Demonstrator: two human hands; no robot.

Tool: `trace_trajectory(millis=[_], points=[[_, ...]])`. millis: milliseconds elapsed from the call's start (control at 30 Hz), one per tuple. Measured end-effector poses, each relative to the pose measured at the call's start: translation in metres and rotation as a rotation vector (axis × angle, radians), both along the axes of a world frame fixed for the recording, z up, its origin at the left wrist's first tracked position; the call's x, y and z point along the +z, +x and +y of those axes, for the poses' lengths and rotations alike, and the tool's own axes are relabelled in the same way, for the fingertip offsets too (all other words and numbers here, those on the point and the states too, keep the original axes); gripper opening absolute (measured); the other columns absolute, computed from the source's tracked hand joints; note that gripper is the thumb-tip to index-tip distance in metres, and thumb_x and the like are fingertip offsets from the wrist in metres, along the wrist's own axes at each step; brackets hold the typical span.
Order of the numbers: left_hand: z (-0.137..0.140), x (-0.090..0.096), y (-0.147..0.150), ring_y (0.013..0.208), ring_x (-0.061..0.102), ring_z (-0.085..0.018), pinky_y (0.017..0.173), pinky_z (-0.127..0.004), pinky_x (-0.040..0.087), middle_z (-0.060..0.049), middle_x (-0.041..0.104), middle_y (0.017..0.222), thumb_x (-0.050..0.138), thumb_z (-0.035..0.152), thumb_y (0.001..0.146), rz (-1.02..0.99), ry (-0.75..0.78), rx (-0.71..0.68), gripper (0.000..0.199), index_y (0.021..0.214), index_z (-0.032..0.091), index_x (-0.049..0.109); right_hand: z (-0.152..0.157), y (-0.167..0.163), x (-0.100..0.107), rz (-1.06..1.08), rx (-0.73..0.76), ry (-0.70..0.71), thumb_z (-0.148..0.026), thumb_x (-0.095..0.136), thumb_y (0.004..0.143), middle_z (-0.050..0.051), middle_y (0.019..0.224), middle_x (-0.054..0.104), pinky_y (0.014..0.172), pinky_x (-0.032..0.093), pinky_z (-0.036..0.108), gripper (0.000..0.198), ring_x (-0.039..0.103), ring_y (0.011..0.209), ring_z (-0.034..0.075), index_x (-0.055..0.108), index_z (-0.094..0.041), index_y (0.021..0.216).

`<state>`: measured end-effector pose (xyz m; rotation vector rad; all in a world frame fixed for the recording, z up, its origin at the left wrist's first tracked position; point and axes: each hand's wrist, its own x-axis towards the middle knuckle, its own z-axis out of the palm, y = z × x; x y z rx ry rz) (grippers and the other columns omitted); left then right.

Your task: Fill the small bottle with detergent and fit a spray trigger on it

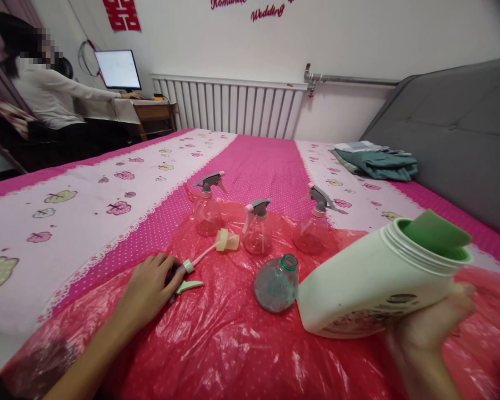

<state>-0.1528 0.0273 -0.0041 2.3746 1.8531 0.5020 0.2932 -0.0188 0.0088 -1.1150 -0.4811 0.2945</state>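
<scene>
My left hand (160, 280) is closed around a trigger spray head (188, 285) with a pale green trigger and collar, low over the red plastic sheet (216, 344). Its thin tube runs toward a small pale-yellow, cup-like piece (227, 240). At the right, my right hand (433, 316) grips a big pale-green jug (358, 289) from below. The jug leans to the right, its wide mouth uncapped and showing a green spout. Between my hands a small greenish clear bottle (276, 284) without a top tilts on the sheet, close to the jug's base.
Behind the small bottle stand clear spray bottles with grey-and-pink heads: one left (208, 214), one middle (257, 228), one right (312, 225). Folded clothes (379, 161) lie by the grey headboard (450, 116). A person (54, 94) sits at a desk with a monitor (117, 69).
</scene>
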Motion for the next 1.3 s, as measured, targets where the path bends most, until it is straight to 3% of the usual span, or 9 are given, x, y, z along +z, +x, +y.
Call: trace_trajectory(millis=[133, 433, 667, 733, 833, 900, 967, 1100, 1300], points=[[0.001, -0.002, -0.001, 0.087, 0.062, -0.032, 0.077, -0.041, 0.042, -0.007, 0.065, 0.090, 0.040, 0.062, 0.103, -0.004, 0.011, 0.002, 0.050, 0.090, 0.022, 0.066, 0.001, 0.002, 0.002, 0.002, -0.016, -0.001, -0.079, 0.052, 0.075, 0.004, 0.070, 0.055, 0.059, 0.044, 0.037, 0.055, 0.051, 0.069, 0.023, 0.041, -0.026, 0.076], [0.002, -0.003, -0.003, 0.088, 0.064, -0.033, 0.078, -0.043, 0.044, -0.009, 0.067, 0.092, 0.037, 0.064, 0.104, 0.017, -0.002, -0.006, 0.054, 0.092, 0.022, 0.068, 0.001, 0.002, 0.000, -0.023, 0.002, 0.030, -0.074, 0.049, 0.079, 0.004, 0.073, 0.059, 0.061, 0.048, 0.037, 0.050, 0.059, 0.080, 0.025, 0.044, -0.025, 0.073], [-0.003, 0.011, -0.003, 0.099, 0.068, -0.037, 0.087, -0.049, 0.053, -0.013, 0.070, 0.105, 0.037, 0.065, 0.100, -0.048, 0.121, 0.112, 0.058, 0.116, 0.020, 0.070, 0.004, -0.007, 0.005, 0.031, 0.010, 0.064, -0.075, 0.048, 0.081, 0.002, 0.073, 0.061, 0.061, 0.049, 0.034, 0.052, 0.058, 0.071, 0.021, 0.052, -0.023, 0.079], [-0.013, 0.022, 0.011, 0.104, 0.070, -0.036, 0.090, -0.049, 0.055, -0.011, 0.073, 0.110, 0.044, 0.064, 0.101, -0.132, 0.076, 0.011, 0.050, 0.114, 0.023, 0.070, 0.004, -0.009, 0.005, 0.060, 0.038, 0.058, -0.074, 0.049, 0.081, 0.001, 0.071, 0.060, 0.061, 0.050, 0.033, 0.052, 0.057, 0.069, 0.020, 0.050, -0.023, 0.078], [-0.031, 0.034, 0.047, 0.113, 0.073, -0.032, 0.098, -0.046, 0.059, -0.008, 0.073, 0.128, 0.055, 0.054, 0.102, -0.305, -0.052, -0.192, 0.037, 0.127, 0.029, 0.066, 0.003, -0.011, 0.006, 0.125, 0.063, 0.050, -0.070, 0.051, 0.082, 0.001, 0.068, 0.059, 0.060, 0.050, 0.031, 0.048, 0.056, 0.066, 0.018, 0.046, -0.023, 0.074], [-0.037, 0.034, 0.076, 0.126, 0.069, -0.035, 0.107, -0.052, 0.056, -0.009, 0.070, 0.141, 0.066, 0.051, 0.098, -0.341, -0.121, -0.292, 0.046, 0.140, 0.032, 0.060, 0.003, -0.012, 0.006, 0.157, 0.077, 0.047, -0.071, 0.051, 0.081, 0.002, 0.070, 0.062, 0.058, 0.050, 0.030, 0.049, 0.058, 0.068, 0.018, 0.049, -0.023, 0.075], [-0.036, 0.028, 0.104, 0.141, 0.059, -0.040, 0.116, -0.059, 0.050, -0.014, 0.061, 0.154, 0.076, 0.047, 0.091, -0.374, -0.177, -0.362, 0.069, 0.152, 0.031, 0.049, 0.004, -0.014, 0.007, 0.174, 0.095, 0.041, -0.075, 0.051, 0.079, 0.004, 0.076, 0.066, 0.059, 0.050, 0.031, 0.053, 0.061, 0.071, 0.019, 0.055, -0.022, 0.079], [-0.024, 0.007, 0.144, 0.152, 0.047, -0.042, 0.124, -0.065, 0.039, -0.020, 0.051, 0.162, 0.085, 0.041, 0.083, -0.449, -0.207, -0.420, 0.089, 0.158, 0.025, 0.040, 0.007, -0.019, 0.008, 0.207, 0.093, 0.051, -0.077, 0.053, 0.082, 0.003, 0.080, 0.069, 0.063, 0.053, 0.030, 0.057, 0.065, 0.076, 0.020, 0.059, -0.021, 0.086], [-0.015, -0.010, 0.161, 0.145, 0.052, -0.044, 0.120, -0.066, 0.042, -0.023, 0.054, 0.154, 0.080, 0.039, 0.084, -0.454, -0.167, -0.365, 0.084, 0.155, 0.019, 0.040, 0.009, -0.025, 0.004, 0.220, 0.130, 0.060, -0.088, 0.051, 0.081, 0.003, 0.090, 0.073, 0.071, 0.057, 0.030, 0.072, 0.069, 0.083, 0.020, 0.063, -0.019, 0.098]])
